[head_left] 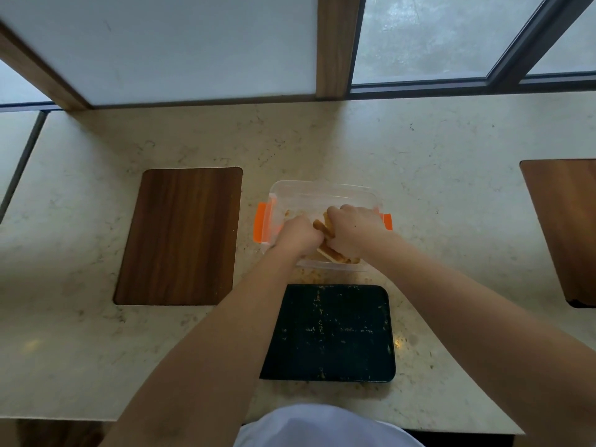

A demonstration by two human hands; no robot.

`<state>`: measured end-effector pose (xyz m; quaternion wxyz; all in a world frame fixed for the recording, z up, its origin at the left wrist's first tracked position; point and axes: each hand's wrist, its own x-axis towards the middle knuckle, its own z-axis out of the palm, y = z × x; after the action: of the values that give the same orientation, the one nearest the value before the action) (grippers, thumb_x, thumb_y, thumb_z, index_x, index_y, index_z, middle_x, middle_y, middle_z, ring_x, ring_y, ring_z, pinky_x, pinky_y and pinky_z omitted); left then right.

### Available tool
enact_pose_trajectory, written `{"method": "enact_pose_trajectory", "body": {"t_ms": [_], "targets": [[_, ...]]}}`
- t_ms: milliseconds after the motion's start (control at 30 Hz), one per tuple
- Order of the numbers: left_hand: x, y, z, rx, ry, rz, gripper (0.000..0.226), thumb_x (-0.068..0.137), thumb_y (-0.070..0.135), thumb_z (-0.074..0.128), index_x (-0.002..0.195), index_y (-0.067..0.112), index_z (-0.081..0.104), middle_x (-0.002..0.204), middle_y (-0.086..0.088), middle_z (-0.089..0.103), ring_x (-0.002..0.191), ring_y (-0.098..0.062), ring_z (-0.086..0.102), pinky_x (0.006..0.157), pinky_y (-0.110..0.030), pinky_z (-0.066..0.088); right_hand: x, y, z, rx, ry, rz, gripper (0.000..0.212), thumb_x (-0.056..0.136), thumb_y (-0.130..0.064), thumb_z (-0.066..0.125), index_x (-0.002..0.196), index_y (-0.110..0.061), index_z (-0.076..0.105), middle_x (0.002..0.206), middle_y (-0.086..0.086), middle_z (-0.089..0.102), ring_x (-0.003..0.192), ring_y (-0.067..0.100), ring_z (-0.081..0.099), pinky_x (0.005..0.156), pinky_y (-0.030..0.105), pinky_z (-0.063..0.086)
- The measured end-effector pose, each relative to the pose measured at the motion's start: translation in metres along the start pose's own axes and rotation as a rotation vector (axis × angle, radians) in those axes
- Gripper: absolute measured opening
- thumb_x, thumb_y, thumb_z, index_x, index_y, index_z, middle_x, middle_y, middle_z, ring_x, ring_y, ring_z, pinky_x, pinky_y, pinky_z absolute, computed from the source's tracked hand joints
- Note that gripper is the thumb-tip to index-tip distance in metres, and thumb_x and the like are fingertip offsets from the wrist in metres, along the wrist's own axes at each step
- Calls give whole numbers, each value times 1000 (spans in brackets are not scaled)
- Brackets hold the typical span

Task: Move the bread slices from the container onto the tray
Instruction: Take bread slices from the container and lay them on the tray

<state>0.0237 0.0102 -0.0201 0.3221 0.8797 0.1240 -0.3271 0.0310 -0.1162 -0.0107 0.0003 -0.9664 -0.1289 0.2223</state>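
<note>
A clear plastic container [322, 191] with orange clips stands on the counter beyond a black tray [332, 333]. The tray carries only crumbs. Both my hands reach into the container. My left hand [295, 235] and my right hand [350, 229] are closed around a stack of toasted bread slices [325, 229] standing on edge between them. Much of the bread is hidden by my fingers.
A dark wooden inset panel [180, 237] lies in the counter left of the container, and another wooden panel [567, 227] sits at the right edge. Crumbs are scattered between container and tray. A window frame runs along the back of the counter.
</note>
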Motion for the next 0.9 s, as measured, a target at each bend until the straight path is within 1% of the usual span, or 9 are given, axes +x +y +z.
{"method": "enact_pose_trajectory", "body": {"t_ms": [133, 233, 300, 367, 467, 600, 733, 833, 900], "targets": [[3, -3, 1, 11, -3, -14, 20, 97, 15, 52, 100, 5, 68, 98, -13, 72, 91, -30, 72, 85, -44, 62, -4, -5, 1, -140, 47, -42, 26, 98, -37, 54, 115, -17, 55, 91, 2, 61, 80, 23, 60, 74, 38, 45], [4, -3, 0, 32, -7, -13, 19, 96, 15, 53, 99, 5, 69, 96, -13, 73, 88, -30, 73, 83, -42, 62, -4, -9, 4, -190, 73, -148, 28, 96, -28, 58, 121, -16, 55, 107, 7, 61, 90, 25, 62, 68, 35, 41], [7, -4, 0, 19, 0, -9, 20, 94, 15, 52, 98, 4, 69, 91, -12, 73, 85, -30, 72, 78, -41, 61, -3, -9, 5, -158, 52, -165, 27, 98, -29, 55, 121, -16, 56, 108, 7, 61, 87, 25, 60, 66, 35, 40], [8, -7, 0, 4, 25, 1, 22, 94, 14, 52, 97, 3, 70, 83, -11, 71, 76, -27, 69, 71, -38, 58, -3, -9, 2, -110, 26, -159, 22, 99, -30, 51, 114, -16, 61, 100, 5, 62, 79, 23, 57, 64, 34, 42], [9, -10, 1, -89, 97, 19, 21, 94, 14, 55, 95, 3, 73, 85, -16, 74, 74, -26, 69, 79, -45, 61, -2, -7, -1, -37, -5, -79, 19, 100, -27, 50, 95, -15, 64, 78, 0, 61, 69, 17, 61, 62, 30, 51], [2, -10, -8, -202, 237, 56, 8, 95, 18, 62, 88, 17, 66, 86, -4, 73, 82, -22, 73, 82, -39, 62, -3, -2, -15, 221, 83, 76, 22, 99, -32, 50, 88, -17, 62, 72, -3, 60, 60, 11, 57, 57, 25, 47], [-33, -2, -35, -277, 462, 207, 19, 93, 11, 66, 110, 21, 64, 92, 2, 71, 73, -11, 70, 61, -20, 57, -32, 14, -56, 588, 229, 131, 17, 91, -28, 59, 103, -17, 65, 81, -3, 67, 66, 13, 63, 58, 29, 53], [-83, -4, -56, -538, 445, 235, 49, 94, 11, 69, 139, 19, 52, 98, 2, 69, 80, -14, 73, 69, -25, 62, -69, 22, -79, 871, 358, 157, 17, 88, -23, 66, 104, -17, 66, 83, -5, 68, 70, 9, 66, 58, 23, 50], [-117, -18, -62, -747, 369, 211, 49, 94, 8, 68, 140, 15, 51, 110, -4, 70, 91, -19, 75, 77, -31, 64, -98, 20, -85, 1096, 365, 181, 16, 89, -22, 68, 103, -16, 67, 82, -3, 70, 66, 8, 65, 55, 21, 48]]}}
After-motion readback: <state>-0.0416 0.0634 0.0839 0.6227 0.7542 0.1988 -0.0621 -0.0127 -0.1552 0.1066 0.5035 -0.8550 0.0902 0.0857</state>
